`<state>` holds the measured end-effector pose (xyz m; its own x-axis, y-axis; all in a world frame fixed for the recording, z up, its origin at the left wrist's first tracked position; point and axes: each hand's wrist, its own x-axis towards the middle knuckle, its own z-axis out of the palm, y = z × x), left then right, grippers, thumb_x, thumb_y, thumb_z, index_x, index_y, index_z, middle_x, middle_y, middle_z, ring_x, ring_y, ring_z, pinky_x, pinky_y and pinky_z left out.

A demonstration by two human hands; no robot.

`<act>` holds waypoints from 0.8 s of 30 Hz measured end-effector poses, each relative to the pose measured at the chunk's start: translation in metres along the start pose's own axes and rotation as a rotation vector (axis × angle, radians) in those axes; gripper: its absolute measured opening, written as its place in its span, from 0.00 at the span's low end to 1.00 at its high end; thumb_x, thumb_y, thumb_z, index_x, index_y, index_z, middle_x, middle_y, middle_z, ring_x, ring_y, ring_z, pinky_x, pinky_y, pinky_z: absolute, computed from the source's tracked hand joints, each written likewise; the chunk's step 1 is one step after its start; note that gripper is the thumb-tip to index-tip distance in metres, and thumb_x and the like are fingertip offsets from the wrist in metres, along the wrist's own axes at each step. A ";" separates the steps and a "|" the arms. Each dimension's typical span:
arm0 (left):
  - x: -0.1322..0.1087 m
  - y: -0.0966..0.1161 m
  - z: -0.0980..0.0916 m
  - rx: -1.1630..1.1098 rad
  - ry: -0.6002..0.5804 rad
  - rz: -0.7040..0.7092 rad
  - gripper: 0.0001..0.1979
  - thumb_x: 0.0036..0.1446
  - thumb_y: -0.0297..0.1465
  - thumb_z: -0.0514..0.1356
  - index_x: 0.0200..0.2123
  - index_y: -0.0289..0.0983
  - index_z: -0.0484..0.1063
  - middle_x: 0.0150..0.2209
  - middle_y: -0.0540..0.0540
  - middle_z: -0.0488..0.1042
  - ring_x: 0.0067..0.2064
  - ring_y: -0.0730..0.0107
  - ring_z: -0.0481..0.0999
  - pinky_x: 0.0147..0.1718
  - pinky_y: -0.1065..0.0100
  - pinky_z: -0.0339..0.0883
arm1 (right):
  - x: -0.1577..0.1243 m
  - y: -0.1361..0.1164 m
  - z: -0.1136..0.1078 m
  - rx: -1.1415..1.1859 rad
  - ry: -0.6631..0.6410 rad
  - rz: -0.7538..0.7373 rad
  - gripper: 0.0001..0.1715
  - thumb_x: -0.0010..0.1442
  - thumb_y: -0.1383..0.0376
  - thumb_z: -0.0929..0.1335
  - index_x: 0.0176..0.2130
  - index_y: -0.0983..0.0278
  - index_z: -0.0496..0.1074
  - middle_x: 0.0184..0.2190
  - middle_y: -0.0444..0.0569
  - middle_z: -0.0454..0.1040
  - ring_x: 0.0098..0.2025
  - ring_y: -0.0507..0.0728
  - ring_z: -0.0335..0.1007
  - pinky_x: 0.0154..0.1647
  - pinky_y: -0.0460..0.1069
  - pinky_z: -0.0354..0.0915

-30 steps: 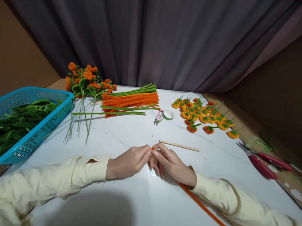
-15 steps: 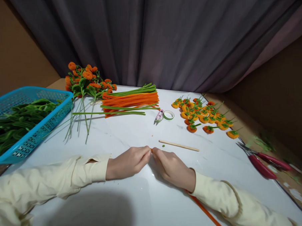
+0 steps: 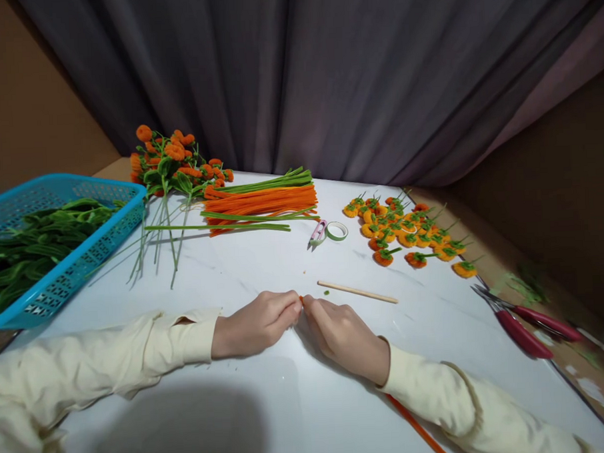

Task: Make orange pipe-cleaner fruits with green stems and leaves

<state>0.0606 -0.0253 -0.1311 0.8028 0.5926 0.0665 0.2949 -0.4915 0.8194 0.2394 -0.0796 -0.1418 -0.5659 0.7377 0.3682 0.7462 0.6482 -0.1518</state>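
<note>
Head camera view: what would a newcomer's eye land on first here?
Front and centre, the left hand and right hand meet fingertip to fingertip, pinching the end of an orange pipe cleaner that trails under the right sleeve. Behind them lie a bundle of orange and green stems and, to the right, a scatter of orange pieces. A blue basket of green leaves sits far left.

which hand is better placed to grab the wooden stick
Likely the right hand: the wooden stick lies just beyond it; the left hand sits farther off. Both pinch the orange pipe cleaner.
</note>
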 end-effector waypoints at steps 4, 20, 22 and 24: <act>0.000 0.001 -0.001 -0.010 0.004 0.007 0.14 0.63 0.32 0.43 0.25 0.38 0.55 0.23 0.53 0.60 0.25 0.75 0.59 0.28 0.71 0.55 | -0.001 0.000 0.001 0.031 -0.012 0.028 0.10 0.62 0.74 0.52 0.40 0.66 0.57 0.23 0.46 0.67 0.22 0.52 0.60 0.20 0.46 0.49; 0.000 0.000 -0.002 -0.057 0.012 -0.004 0.14 0.63 0.32 0.43 0.25 0.37 0.55 0.23 0.52 0.61 0.26 0.75 0.59 0.28 0.71 0.56 | 0.001 -0.001 0.000 -0.240 0.076 -0.136 0.14 0.63 0.75 0.52 0.45 0.73 0.60 0.24 0.49 0.68 0.25 0.54 0.63 0.19 0.47 0.54; 0.000 0.000 -0.002 -0.060 0.017 0.000 0.14 0.63 0.32 0.43 0.25 0.37 0.56 0.23 0.52 0.61 0.25 0.75 0.59 0.28 0.71 0.56 | 0.001 -0.002 0.000 -0.341 0.063 -0.156 0.14 0.63 0.74 0.54 0.45 0.75 0.61 0.25 0.50 0.68 0.25 0.55 0.64 0.19 0.48 0.54; -0.001 0.001 -0.002 -0.065 0.017 0.009 0.14 0.63 0.32 0.43 0.25 0.37 0.57 0.23 0.52 0.61 0.25 0.75 0.60 0.28 0.71 0.56 | 0.001 -0.003 0.000 -0.420 0.026 -0.164 0.13 0.62 0.74 0.56 0.45 0.76 0.62 0.25 0.51 0.69 0.25 0.55 0.65 0.18 0.48 0.54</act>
<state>0.0593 -0.0248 -0.1295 0.7960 0.5995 0.0834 0.2530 -0.4548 0.8539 0.2365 -0.0808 -0.1411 -0.6836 0.6230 0.3802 0.7280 0.6193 0.2941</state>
